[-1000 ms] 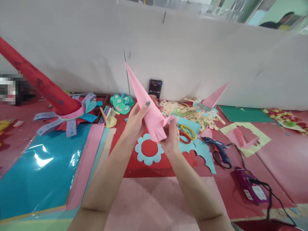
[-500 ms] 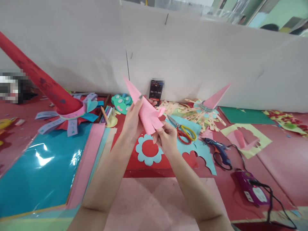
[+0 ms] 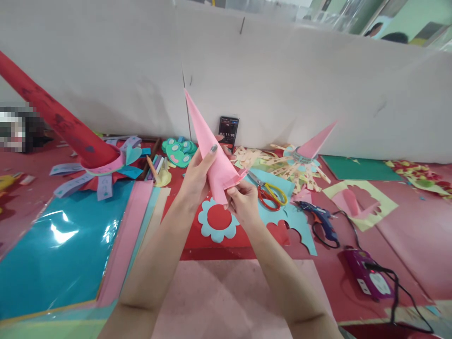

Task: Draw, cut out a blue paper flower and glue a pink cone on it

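Left hand [image 3: 196, 181] grips the pink cone [image 3: 208, 143]; right hand [image 3: 243, 205], at five o'clock, pinches its fringed rim, hiding the edge.

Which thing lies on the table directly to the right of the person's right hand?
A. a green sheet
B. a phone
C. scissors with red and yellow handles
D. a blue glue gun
C: the scissors lie right beside the right hand, which pinches the pink cone.

Both forearms raised, L hand [image 3: 196, 181] & R hand [image 3: 243, 203] closed in pinch grip.
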`<state>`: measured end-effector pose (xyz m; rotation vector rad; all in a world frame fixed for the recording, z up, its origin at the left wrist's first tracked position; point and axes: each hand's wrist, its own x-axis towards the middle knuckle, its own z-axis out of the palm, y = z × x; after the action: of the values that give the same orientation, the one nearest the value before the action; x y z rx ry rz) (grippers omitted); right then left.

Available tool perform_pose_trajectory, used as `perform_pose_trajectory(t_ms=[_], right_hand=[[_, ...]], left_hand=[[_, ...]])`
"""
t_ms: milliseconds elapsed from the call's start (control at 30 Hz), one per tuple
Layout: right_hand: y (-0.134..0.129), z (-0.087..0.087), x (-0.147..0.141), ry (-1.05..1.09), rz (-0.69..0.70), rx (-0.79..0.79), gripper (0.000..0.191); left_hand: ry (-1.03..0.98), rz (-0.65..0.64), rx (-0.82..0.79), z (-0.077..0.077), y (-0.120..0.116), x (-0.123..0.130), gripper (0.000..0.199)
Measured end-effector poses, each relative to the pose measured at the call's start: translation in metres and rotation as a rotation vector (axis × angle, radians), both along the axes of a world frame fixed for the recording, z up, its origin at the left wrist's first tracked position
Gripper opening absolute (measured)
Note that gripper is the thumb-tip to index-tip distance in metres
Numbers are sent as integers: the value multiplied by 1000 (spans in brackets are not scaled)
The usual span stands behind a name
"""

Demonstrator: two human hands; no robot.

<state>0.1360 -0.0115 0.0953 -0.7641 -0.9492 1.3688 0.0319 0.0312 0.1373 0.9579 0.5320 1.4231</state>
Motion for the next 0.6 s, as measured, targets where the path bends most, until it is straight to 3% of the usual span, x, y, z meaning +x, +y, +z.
perform_pose_trajectory(t_ms=[233,600], right_hand=[[-1,0,-2,-77,-58,-50,32],[-3,6,-5,-158,-189,-104,44]], left_hand=[[46,-18,28,1,-1,0,31],[79,79,32,0,0,1,35]])
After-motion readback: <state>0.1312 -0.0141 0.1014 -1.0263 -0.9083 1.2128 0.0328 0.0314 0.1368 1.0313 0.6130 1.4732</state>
